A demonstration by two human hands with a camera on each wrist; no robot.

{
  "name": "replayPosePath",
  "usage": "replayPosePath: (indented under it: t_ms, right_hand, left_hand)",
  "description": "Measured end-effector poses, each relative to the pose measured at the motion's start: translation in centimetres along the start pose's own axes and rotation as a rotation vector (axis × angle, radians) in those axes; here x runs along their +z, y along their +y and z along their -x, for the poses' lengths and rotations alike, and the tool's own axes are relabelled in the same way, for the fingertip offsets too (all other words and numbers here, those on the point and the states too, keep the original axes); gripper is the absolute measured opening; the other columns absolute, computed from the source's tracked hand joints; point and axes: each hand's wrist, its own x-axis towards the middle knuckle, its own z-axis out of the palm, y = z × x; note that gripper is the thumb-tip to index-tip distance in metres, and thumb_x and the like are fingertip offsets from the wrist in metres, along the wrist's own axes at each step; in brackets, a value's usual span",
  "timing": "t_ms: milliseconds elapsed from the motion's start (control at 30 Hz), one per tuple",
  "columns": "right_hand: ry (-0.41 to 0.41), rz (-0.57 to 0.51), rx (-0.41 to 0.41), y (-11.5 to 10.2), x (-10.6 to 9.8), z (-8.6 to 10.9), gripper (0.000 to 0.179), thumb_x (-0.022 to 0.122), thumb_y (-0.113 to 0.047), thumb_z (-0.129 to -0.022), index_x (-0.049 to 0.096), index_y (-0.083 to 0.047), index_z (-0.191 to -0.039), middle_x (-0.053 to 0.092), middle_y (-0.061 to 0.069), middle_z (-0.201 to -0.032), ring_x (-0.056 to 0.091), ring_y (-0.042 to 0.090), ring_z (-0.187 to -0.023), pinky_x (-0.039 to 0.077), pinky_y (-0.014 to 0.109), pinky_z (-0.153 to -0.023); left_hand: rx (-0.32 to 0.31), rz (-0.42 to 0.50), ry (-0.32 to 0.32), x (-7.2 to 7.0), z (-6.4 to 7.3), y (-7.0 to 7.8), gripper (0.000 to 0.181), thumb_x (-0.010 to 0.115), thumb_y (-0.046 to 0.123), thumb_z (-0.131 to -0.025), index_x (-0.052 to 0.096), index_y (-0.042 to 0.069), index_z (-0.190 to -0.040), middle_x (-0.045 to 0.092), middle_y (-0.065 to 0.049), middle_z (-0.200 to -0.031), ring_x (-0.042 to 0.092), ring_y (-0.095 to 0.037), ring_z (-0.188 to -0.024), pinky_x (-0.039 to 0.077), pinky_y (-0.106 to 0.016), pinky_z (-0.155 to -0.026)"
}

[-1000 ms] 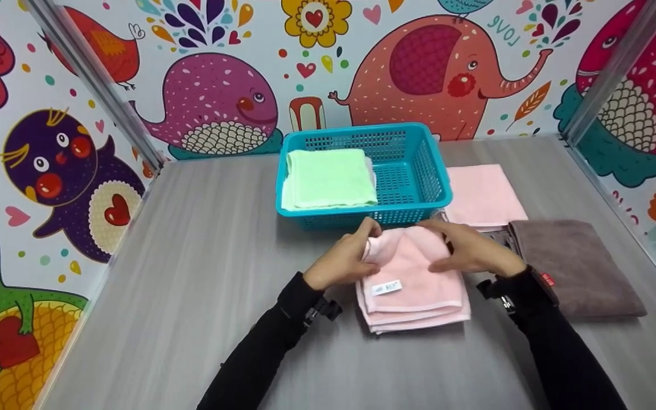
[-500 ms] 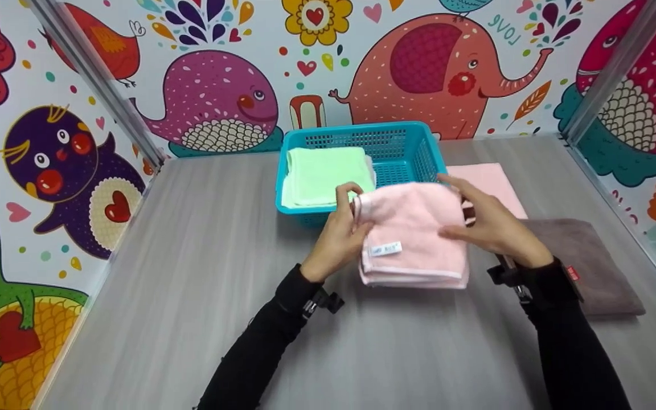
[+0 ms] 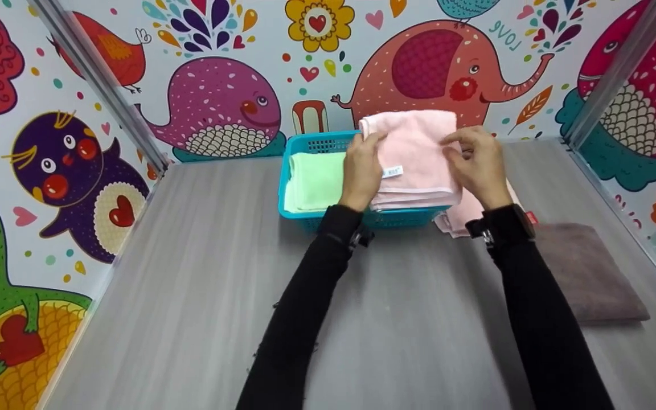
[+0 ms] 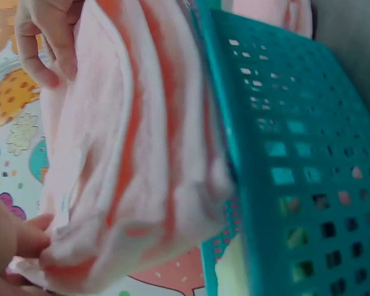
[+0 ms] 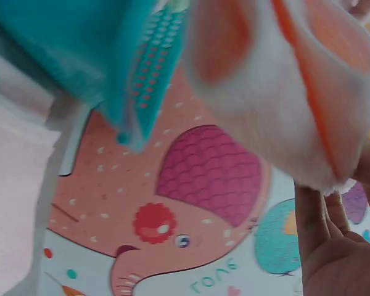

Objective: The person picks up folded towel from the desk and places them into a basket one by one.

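A: What has just changed?

B: Half a second ago the folded pink towel point(image 3: 419, 154) overlapped the near rim of the teal plastic basket point(image 3: 408, 219), around its 5 o'clock. Now it is farther forward and, seen from the head, covers the basket's 3 o'clock half. For the work in hand, that seems to bring it over the part beside the light green towel point(image 3: 316, 182), which lies inside at 9 o'clock.

A: And the grip?

B: Both hands have it. The right hand point(image 3: 480, 164), at the towel's 3 o'clock, pinches that edge between thumb and fingers; the left hand point(image 3: 363, 172) grips the opposite edge around 9 o'clock.

A: Does any camera add to the head view?

B: The left wrist view shows the towel's layers spread apart, orange-tinted between, close to the basket's perforated wall; whether they touch, one cannot tell. The right wrist view shows fingers under the towel's edge, and a gap between the towel and a basket corner.

A: What does the head view alone give?

B: The brown towel point(image 3: 595, 273), out toward the basket's 4 o'clock, and the face of the white label point(image 3: 393, 171), seen only edge-on from the left wrist.
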Motion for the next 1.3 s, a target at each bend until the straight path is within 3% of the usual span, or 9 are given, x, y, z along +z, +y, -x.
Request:
replayPosePath:
  t_ms: [200,333,467,567,733,867,1000,1167,1300]
  right_hand:
    - [-0.144,0.082,0.094,2.3,2.1,-1.1,0.04,0.063,0.0,-0.096,0.064,0.007,-0.135,0.06,0.032,-0.132,0.06,0.043,-0.112,0.05,0.056,-0.104]
    - [-0.323,0.15,0.1,3.3,3.6,-1.1,0.052,0.063,0.003,-0.092,0.053,0.012,-0.143,0.052,0.037,-0.139,0.052,0.05,-0.124,0.041,0.061,-0.113]
    - [-0.488,0.26,0.128,3.9,5.3,-0.6,0.055,0.064,0.005,-0.092,0.052,0.011,-0.144,0.048,0.035,-0.143,0.051,0.05,-0.127,0.042,0.063,-0.112]
    - [-0.521,0.391,0.069,3.9,6.4,-0.4,0.044,0.064,0.005,-0.092,0.059,0.011,-0.135,0.054,0.036,-0.138,0.057,0.052,-0.123,0.046,0.063,-0.107]
    - [-0.477,0.615,-0.108,3.4,7.7,-0.3,0.025,0.061,0.007,-0.092,0.07,0.012,-0.115,0.067,0.034,-0.118,0.063,0.05,-0.108,0.055,0.06,-0.094]
    - [-0.487,0.739,-0.194,3.2,8.4,0.0,0.025,0.054,0.008,-0.093,0.075,0.008,-0.107,0.073,0.028,-0.103,0.06,0.042,-0.106,0.057,0.053,-0.088]
    - [-0.558,0.85,-0.241,2.8,8.6,0.3,0.026,0.053,0.004,-0.094,0.077,0.007,-0.101,0.075,0.024,-0.094,0.059,0.037,-0.107,0.053,0.046,-0.091]
    - [-0.67,0.94,-0.236,2.5,8.3,0.0,0.027,0.055,-0.006,-0.093,0.077,0.009,-0.1,0.076,0.023,-0.105,0.058,0.035,-0.122,0.039,0.044,-0.112]
    - [-0.7,0.921,-0.194,2.5,8.4,-0.3,0.033,0.055,-0.01,-0.093,0.075,0.011,-0.109,0.074,0.025,-0.116,0.052,0.036,-0.135,0.021,0.052,-0.127]
  left_hand:
    - [-0.099,-0.168,-0.224,2.9,-1.2,-0.8,0.067,0.061,-0.006,-0.091,0.046,0.006,-0.155,0.047,-0.022,-0.152,0.049,-0.033,-0.135,0.045,-0.04,-0.112]
    - [-0.115,-0.296,-0.355,4.7,-0.9,-2.3,0.077,0.071,-0.001,-0.09,0.036,0.002,-0.159,0.04,-0.024,-0.158,0.044,-0.033,-0.143,0.043,-0.037,-0.116]
    - [-0.071,-0.471,-0.444,6.0,-0.2,-3.4,0.064,0.072,0.008,-0.093,0.047,0.001,-0.151,0.052,-0.02,-0.147,0.053,-0.03,-0.134,0.047,-0.036,-0.112]
    - [-0.025,-0.637,-0.488,6.4,0.3,-3.5,0.051,0.071,0.02,-0.096,0.059,0.006,-0.144,0.048,-0.014,-0.155,0.055,-0.025,-0.133,0.049,-0.034,-0.109]
    - [0.077,-0.838,-0.503,6.4,0.4,-3.2,0.044,0.072,0.039,-0.097,0.069,0.021,-0.137,0.04,0.002,-0.165,0.042,-0.019,-0.148,0.034,-0.034,-0.122]
    - [0.044,-0.831,-0.656,6.0,0.4,-3.3,0.034,0.058,0.042,-0.104,0.075,0.026,-0.128,0.066,0.006,-0.142,0.042,-0.016,-0.149,0.017,-0.036,-0.129]
    - [-0.067,-0.797,-0.814,6.0,0.4,-3.4,0.044,0.044,0.047,-0.108,0.076,0.023,-0.127,0.066,0.009,-0.142,0.035,-0.011,-0.153,0.007,-0.037,-0.131]
    - [-0.132,-0.758,-0.853,6.0,0.0,-3.3,0.045,0.043,0.048,-0.108,0.076,0.023,-0.126,0.06,0.011,-0.148,0.029,-0.007,-0.155,0.006,-0.039,-0.131]
    - [-0.124,-0.747,-0.838,6.1,-0.2,-3.4,0.045,0.044,0.049,-0.108,0.079,0.022,-0.119,0.065,0.01,-0.143,0.031,-0.008,-0.155,0.008,-0.039,-0.131]
